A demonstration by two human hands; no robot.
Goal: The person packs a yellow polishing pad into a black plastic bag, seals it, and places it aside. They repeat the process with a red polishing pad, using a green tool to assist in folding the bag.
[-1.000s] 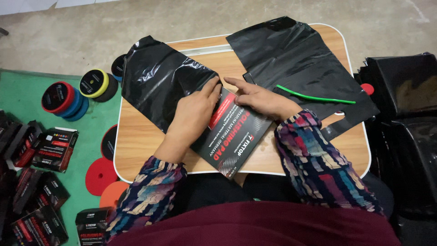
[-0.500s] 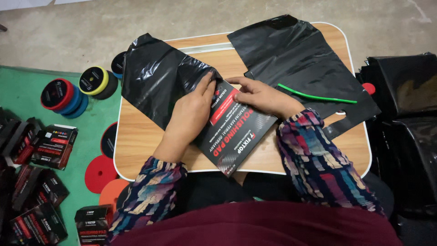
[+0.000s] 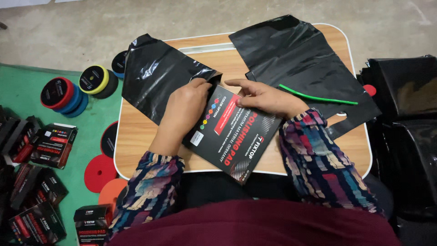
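Head view showed a flat black box (image 3: 232,134) lying tilted on the wooden table (image 3: 136,136), its upper corner at the mouth of a black plastic bag (image 3: 157,75). The left hand (image 3: 184,111) was closed on the bag's open edge; the right hand (image 3: 266,98) pinched the box's top edge. Judging by the limp film, a box corner could snag and tear it, or the mouth could collapse.
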